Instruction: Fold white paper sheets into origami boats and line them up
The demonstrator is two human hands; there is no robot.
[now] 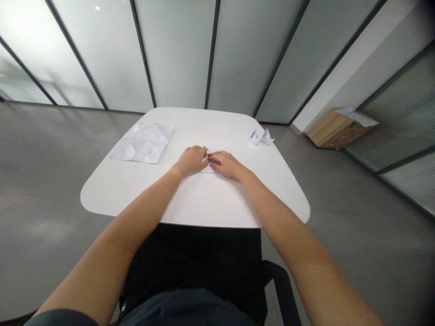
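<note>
Both my hands meet over a small folded piece of white paper point(208, 170) that lies flat on the white table point(210, 203). My left hand point(193, 159) is on its left side, fingers curled together and pressed on the paper. From the right, my right hand point(225, 164) comes in with its thumb and bent fingers closed at the paper's middle. The fingertips of both hands almost touch. My hands cover much of the paper, so its exact folds are hidden.
A creased, unfolded white sheet point(144, 142) lies on the table's left side. A folded paper figure point(261, 137) with pointed ends stands near the right edge. Beyond are frosted glass panels point(176, 54) and a wooden cabinet point(335, 129). A chair armrest point(283, 290) is at lower right.
</note>
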